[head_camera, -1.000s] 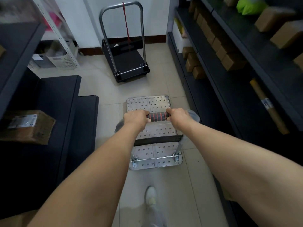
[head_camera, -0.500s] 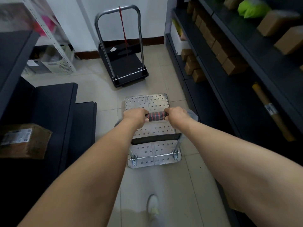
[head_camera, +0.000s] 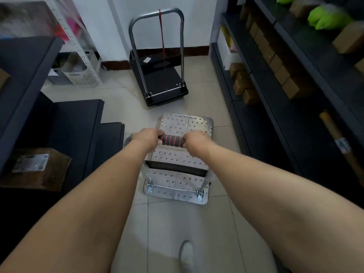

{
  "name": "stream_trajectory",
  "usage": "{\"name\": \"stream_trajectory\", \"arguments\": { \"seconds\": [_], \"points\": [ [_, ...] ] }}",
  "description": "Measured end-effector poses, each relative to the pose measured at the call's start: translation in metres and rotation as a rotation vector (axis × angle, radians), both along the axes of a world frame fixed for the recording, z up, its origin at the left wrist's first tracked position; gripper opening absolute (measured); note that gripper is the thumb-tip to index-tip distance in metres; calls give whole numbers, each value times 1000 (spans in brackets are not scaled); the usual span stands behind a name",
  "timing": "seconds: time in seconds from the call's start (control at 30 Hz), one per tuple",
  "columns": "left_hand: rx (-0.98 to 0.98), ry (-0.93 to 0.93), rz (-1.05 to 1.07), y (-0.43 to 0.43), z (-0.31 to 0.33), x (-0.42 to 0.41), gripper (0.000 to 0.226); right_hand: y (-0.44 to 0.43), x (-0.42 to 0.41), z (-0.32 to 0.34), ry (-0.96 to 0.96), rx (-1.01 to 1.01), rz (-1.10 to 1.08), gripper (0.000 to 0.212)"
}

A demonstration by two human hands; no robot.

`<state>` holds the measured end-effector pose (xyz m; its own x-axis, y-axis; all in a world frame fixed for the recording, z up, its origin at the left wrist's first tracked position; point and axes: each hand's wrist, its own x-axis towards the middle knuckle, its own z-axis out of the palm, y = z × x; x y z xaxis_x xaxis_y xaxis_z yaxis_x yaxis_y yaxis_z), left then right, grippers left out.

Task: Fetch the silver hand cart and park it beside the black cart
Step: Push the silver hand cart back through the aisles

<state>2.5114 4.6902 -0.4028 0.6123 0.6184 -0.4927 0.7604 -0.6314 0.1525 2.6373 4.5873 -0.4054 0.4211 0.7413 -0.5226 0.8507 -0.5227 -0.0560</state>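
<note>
The silver hand cart [head_camera: 185,125] has a perforated metal deck and stands on the tiled floor in the aisle just ahead of me. My left hand [head_camera: 146,137] and my right hand [head_camera: 197,141] both grip its handle, one on each side of the black and red foam grip [head_camera: 173,141]. The black cart [head_camera: 166,83] stands further ahead by the back wall, with an upright silver handle and a red strap hanging from it. A short gap of floor separates the two carts.
Dark shelving [head_camera: 295,79] with cardboard boxes lines the right side. Low dark platforms [head_camera: 74,125] and a cardboard box [head_camera: 37,168] are on the left. A white basket [head_camera: 80,75] sits under a white rack at the back left. My shoe [head_camera: 186,253] shows below.
The silver cart has rolled forward with me, so the black cart is nearer, and its deck has swung a little to the right. Both hands keep the same grip.
</note>
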Motion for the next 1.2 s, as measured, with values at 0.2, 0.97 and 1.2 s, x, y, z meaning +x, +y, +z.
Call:
{"name": "stream_trajectory", "arguments": {
  "seconds": [0.2, 0.97, 1.2],
  "points": [
    [49, 8, -6, 25, -1, -2, 38, 27, 2, 0, 38, -5, 6, 22],
    [3, -15, 13, 73, 3, 52, 34, 79, 70, 7, 104, -49, 116, 27],
    [113, -9, -43, 52, 4, 95, 30, 66, 117, 11, 67, -52, 104, 26]
  ]
}}
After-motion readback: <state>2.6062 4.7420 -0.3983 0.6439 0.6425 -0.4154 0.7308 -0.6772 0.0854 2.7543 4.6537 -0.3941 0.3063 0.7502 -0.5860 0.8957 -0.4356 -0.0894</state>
